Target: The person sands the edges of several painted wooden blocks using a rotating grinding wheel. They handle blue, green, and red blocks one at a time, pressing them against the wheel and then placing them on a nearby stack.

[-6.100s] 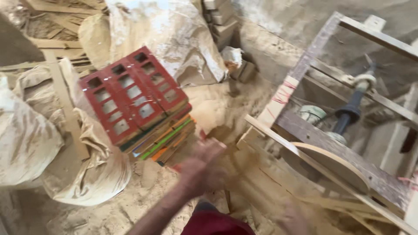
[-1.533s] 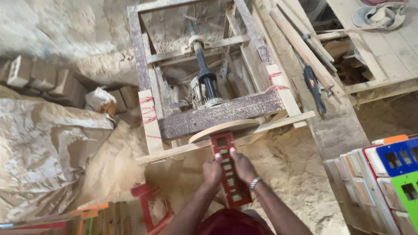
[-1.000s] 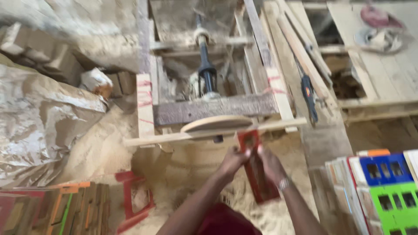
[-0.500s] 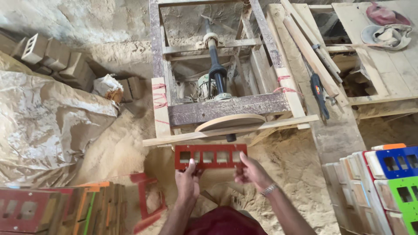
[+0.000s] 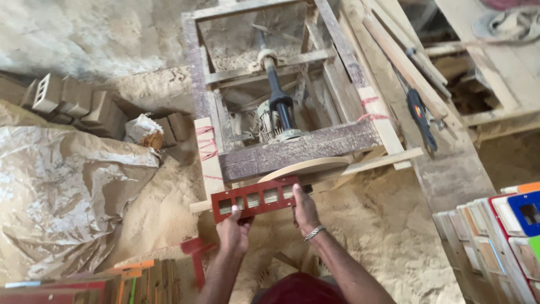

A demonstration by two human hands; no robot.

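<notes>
I hold a red wooden frame (image 5: pixel 256 198) with several square cut-outs, lying crosswise in front of me. My left hand (image 5: pixel 234 232) grips its lower left part and my right hand (image 5: pixel 305 211), with a metal bracelet on the wrist, grips its right end. The frame's upper edge sits right up against a tan sanding disc (image 5: pixel 306 167), which is mounted on a rough wooden machine frame (image 5: pixel 298 147) with a motor and black shaft (image 5: pixel 278 101).
Sawdust covers the floor. A crumpled plastic sheet (image 5: pixel 62 191) lies at the left, with bricks (image 5: pixel 73 101) behind it. Painted frames are stacked at the lower left (image 5: pixel 112 278) and at the right (image 5: pixel 500 236). Wooden planks (image 5: pixel 405 56) lean at the upper right.
I turned the red frame from upright to crosswise and moved it up to the sanding disc. My hands shifted to its two ends.
</notes>
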